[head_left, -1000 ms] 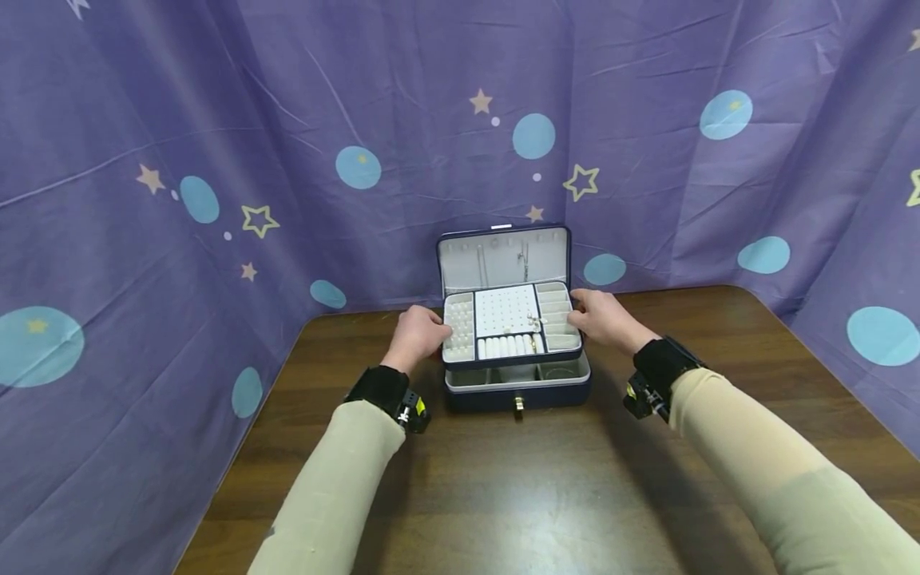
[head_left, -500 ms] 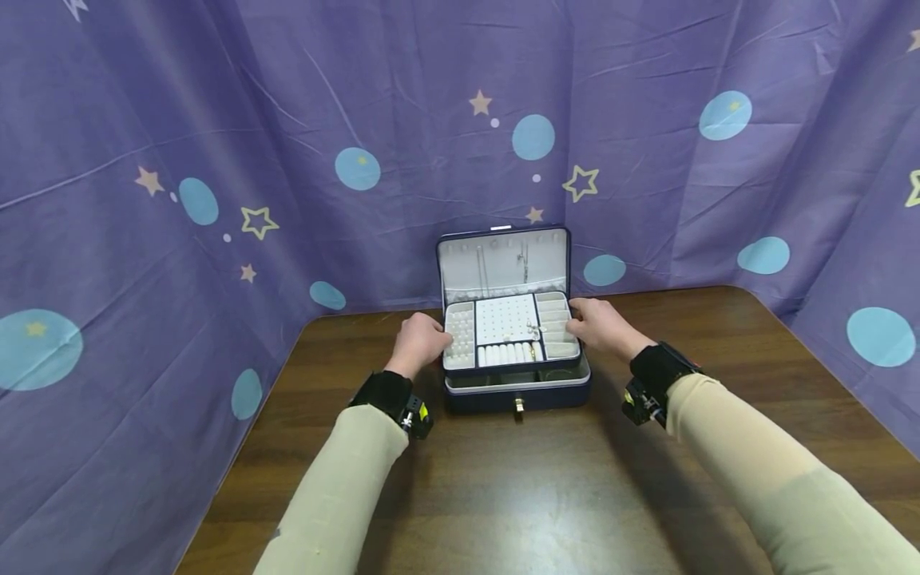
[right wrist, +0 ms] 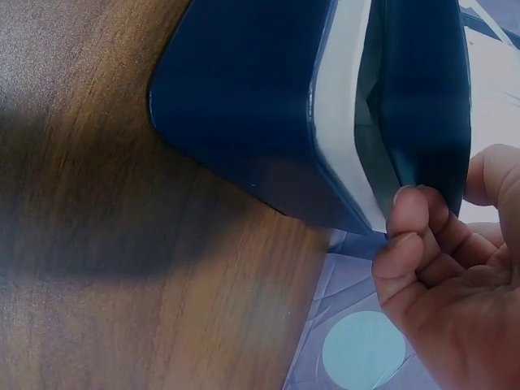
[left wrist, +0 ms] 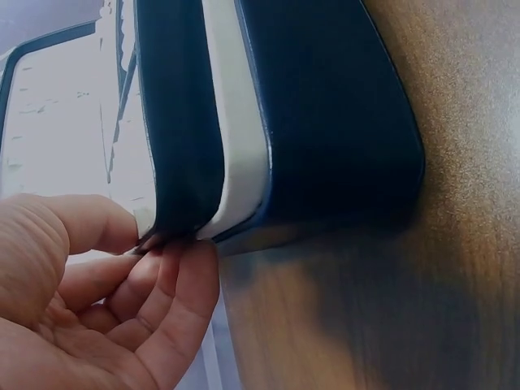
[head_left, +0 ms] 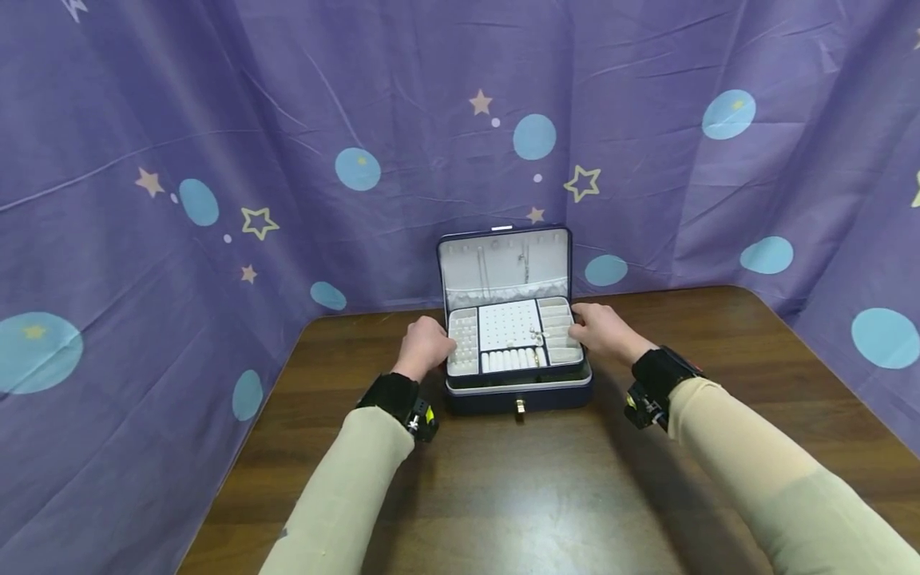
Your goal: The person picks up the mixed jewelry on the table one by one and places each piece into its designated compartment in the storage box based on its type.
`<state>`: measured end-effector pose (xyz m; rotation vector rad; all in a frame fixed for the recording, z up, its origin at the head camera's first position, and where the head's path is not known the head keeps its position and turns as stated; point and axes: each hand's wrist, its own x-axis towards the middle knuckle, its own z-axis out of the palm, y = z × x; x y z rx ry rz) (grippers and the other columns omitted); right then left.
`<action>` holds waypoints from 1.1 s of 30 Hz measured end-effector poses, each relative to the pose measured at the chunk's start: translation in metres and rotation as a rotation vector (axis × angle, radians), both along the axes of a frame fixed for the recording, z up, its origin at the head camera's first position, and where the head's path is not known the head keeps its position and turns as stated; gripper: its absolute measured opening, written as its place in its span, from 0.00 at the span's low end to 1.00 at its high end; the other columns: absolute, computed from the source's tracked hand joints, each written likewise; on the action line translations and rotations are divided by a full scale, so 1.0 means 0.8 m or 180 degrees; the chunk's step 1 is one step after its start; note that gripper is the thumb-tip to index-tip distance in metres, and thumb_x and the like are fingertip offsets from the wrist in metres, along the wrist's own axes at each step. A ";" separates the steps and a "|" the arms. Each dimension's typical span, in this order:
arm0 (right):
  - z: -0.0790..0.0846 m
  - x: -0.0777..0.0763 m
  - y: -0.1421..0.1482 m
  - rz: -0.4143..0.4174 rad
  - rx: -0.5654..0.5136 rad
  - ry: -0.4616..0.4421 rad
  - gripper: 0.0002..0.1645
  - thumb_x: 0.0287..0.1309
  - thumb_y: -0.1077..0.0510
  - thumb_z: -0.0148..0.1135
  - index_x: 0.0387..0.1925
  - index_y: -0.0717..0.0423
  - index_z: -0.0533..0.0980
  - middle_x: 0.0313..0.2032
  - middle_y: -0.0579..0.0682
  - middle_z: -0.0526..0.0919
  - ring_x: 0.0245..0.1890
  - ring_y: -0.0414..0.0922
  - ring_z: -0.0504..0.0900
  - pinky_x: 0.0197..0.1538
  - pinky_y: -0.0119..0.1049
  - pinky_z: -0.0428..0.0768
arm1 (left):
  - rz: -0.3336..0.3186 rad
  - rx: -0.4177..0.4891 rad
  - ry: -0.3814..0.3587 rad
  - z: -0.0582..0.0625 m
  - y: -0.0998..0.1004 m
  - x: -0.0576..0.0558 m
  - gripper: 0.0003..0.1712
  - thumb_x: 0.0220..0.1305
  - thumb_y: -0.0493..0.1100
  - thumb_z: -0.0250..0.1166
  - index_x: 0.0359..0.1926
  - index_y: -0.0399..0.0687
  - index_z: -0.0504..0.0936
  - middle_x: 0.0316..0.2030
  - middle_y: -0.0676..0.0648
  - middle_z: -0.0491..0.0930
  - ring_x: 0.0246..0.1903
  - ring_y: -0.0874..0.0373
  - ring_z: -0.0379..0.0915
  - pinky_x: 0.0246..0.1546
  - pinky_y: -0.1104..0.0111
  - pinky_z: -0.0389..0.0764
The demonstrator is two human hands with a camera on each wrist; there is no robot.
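Observation:
A navy jewelry box (head_left: 553,398) stands on the table with its lid (head_left: 470,267) raised, necklaces hanging inside. Just over the base is its lift-out tray (head_left: 506,323), white-lined, with earrings and ring rolls in it. My left hand (head_left: 424,346) pinches the tray's left side, thumb on the rim; in the left wrist view the fingers (left wrist: 195,280) touch the edge near the base's cream rim. At the right side my right hand (head_left: 607,331) pinches the tray likewise. The right wrist view shows a gap between tray wall (right wrist: 426,89) and base rim (right wrist: 337,97).
The wooden table (head_left: 532,487) extends in front of the box and to both sides. A purple curtain (head_left: 402,104) with stars and blue spots hangs close behind the lid. A gold clasp (head_left: 521,406) sits on the box's front.
Both hands have lowered the tray toward the base. The gap that showed the base's compartments has narrowed, and more of the lid's lower lining shows.

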<state>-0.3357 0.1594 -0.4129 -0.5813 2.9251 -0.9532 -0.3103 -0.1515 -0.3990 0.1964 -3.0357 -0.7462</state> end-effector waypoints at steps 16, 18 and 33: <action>-0.005 0.005 0.002 0.0035 -0.0013 0.0026 0.14 0.59 0.65 0.52 0.45 0.68 0.75 0.25 0.51 0.75 0.27 0.45 0.75 0.30 0.35 0.73 | -0.0081 -0.0012 -0.0094 0.000 0.003 -0.001 0.24 0.56 0.35 0.63 0.08 0.50 0.65 0.10 0.53 0.62 0.15 0.56 0.64 0.17 0.67 0.64; -0.007 0.006 0.002 0.0020 -0.0010 -0.0013 0.17 0.60 0.65 0.52 0.49 0.69 0.75 0.27 0.51 0.76 0.28 0.46 0.76 0.31 0.35 0.73 | -0.0090 -0.0022 -0.0087 0.000 0.002 -0.001 0.24 0.57 0.35 0.63 0.09 0.49 0.65 0.11 0.53 0.63 0.16 0.56 0.65 0.17 0.68 0.65; -0.016 0.007 0.001 -0.0054 0.0036 -0.0142 0.21 0.64 0.63 0.52 0.55 0.71 0.73 0.34 0.55 0.78 0.37 0.50 0.76 0.41 0.42 0.74 | -0.0048 -0.0020 -0.0059 -0.004 0.007 0.001 0.23 0.56 0.35 0.62 0.10 0.49 0.63 0.12 0.53 0.60 0.16 0.56 0.63 0.18 0.67 0.64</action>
